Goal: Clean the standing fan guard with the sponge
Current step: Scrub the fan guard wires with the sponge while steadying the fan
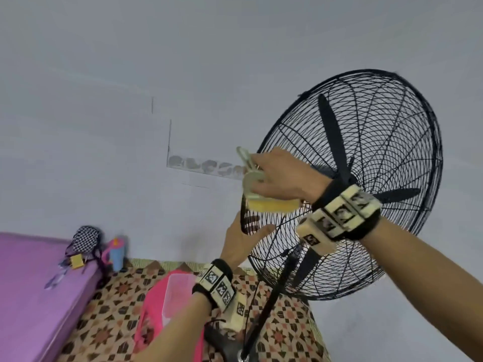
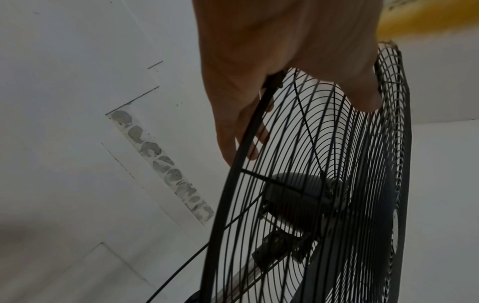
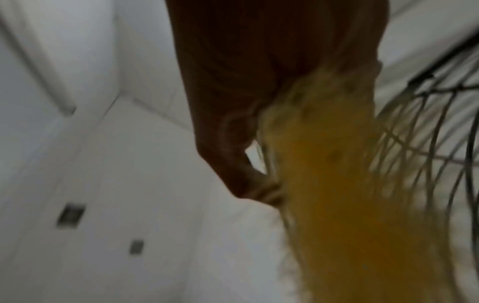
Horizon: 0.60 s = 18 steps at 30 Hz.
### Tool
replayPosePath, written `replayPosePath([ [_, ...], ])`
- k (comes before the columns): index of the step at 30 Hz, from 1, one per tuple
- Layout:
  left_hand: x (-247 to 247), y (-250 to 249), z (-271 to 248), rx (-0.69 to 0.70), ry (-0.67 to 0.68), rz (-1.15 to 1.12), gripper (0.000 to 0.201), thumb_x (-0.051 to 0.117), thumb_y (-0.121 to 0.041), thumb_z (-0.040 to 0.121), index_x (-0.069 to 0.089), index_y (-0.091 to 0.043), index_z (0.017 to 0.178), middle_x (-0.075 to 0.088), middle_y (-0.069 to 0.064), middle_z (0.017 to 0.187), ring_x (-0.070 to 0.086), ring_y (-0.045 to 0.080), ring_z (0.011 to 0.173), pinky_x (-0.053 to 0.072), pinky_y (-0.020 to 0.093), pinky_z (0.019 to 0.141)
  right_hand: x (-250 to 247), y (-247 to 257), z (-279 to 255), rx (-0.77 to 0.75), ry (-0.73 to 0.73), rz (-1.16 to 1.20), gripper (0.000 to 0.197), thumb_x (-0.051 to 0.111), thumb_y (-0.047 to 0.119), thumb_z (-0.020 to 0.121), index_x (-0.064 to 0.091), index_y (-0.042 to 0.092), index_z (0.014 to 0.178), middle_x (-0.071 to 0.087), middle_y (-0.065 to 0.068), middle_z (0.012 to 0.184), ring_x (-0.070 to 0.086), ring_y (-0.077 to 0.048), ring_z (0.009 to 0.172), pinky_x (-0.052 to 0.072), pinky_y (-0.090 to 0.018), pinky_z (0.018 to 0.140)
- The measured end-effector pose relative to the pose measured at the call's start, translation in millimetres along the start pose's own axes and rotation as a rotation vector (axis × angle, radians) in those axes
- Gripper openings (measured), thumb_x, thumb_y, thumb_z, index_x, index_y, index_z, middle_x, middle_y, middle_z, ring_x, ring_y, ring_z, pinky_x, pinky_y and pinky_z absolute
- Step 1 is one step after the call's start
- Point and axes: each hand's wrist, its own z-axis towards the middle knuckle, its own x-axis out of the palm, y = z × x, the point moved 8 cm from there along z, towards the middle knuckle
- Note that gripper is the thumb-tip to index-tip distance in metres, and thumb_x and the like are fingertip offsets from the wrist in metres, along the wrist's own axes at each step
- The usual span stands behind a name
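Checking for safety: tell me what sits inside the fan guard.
Inside the fan guard sit black blades and the motor housing. The right hand covers part of the hub.

Pretty even, soft indoor light in the head view, no harsh glare, just a faint shadow on the wall [image 1: 183, 74] near the fan guard [image 1: 366, 158]. Noticeable wide-angle bending toward the edges. Left wrist view dimmer, left hand [image 2: 285, 61] backlit and shadowy against the pale wall, grille wires sharp enough though. Right wrist view heavily motion-blurred and murky: sponge [image 3: 342, 194] a yellow smear, right hand [image 3: 246, 82] nearly a dark silhouette.
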Motion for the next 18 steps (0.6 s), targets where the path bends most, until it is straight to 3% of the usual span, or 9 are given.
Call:
replayPosePath([
  [2,1,-1,0,0.004,0.003,0.001,0.090,0.081,-0.074,0.074,0.045,-0.039,0.148,0.063,-0.016,0.138,0.060,0.004,0.124,0.047,0.040,0.109,-7,-3,-2,0.015,-0.013,0.113,0.022,0.062,0.028,0.095,0.067,0.014,0.112,0.072,-0.005,0.085,0.065,-0.018,0.062,0.062,-0.040,0.068],
  [4,0,0,1,-0.004,-0.001,-0.004,0.086,0.081,-0.073,0.074,0.046,-0.040,0.145,0.063,-0.020,0.133,0.059,0.001,0.122,0.046,0.039,0.108,-7,8,-3,-0.065,-0.057,0.217,0.031,0.063,0.028,0.097,0.063,0.022,0.127,0.075,0.000,0.095,0.071,-0.014,0.071,0.062,-0.030,0.068],
  [6,-2,2,1,-0.013,-0.002,0.008,0.086,0.081,-0.074,0.073,0.048,-0.039,0.143,0.064,-0.021,0.129,0.061,0.001,0.119,0.047,0.040,0.109,3,14,-4,-0.149,-0.063,0.115,0.035,0.060,0.030,0.100,0.058,0.026,0.135,0.074,0.000,0.088,0.067,-0.013,0.064,0.060,-0.030,0.064],
  [8,-2,3,3,-0.013,0.002,0.020,0.087,0.081,-0.076,0.071,0.049,-0.038,0.143,0.067,-0.019,0.128,0.062,0.001,0.118,0.050,0.041,0.109,3,7,-7,-0.122,-0.068,-0.015,0.031,0.058,0.033,0.098,0.059,0.025,0.128,0.069,0.001,0.077,0.062,-0.015,0.059,0.059,-0.039,0.062],
  [12,-2,2,4,-0.007,0.000,0.015,0.085,0.081,-0.076,0.072,0.049,-0.040,0.142,0.066,-0.018,0.130,0.062,0.001,0.119,0.050,0.042,0.109,-14,-7,-12,-0.072,-0.108,-0.021,0.022,0.061,0.032,0.091,0.068,0.017,0.106,0.067,0.000,0.071,0.061,-0.017,0.058,0.058,-0.044,0.063],
  [16,-2,4,4,-0.014,0.007,0.003,0.092,0.082,-0.078,0.069,0.048,-0.038,0.145,0.066,-0.017,0.132,0.061,0.003,0.121,0.048,0.040,0.110,-4,0,-16,-0.160,-0.126,0.151,0.036,0.063,0.036,0.100,0.060,0.027,0.135,0.076,0.001,0.091,0.069,-0.012,0.066,0.060,-0.028,0.064],
  [18,-2,3,5,-0.020,0.011,0.006,0.092,0.082,-0.078,0.068,0.050,-0.038,0.143,0.067,-0.017,0.131,0.063,0.004,0.120,0.050,0.041,0.109,2,-1,-17,-0.175,-0.098,0.025,0.036,0.055,0.043,0.101,0.058,0.030,0.135,0.073,0.004,0.082,0.064,-0.010,0.060,0.059,-0.030,0.062],
])
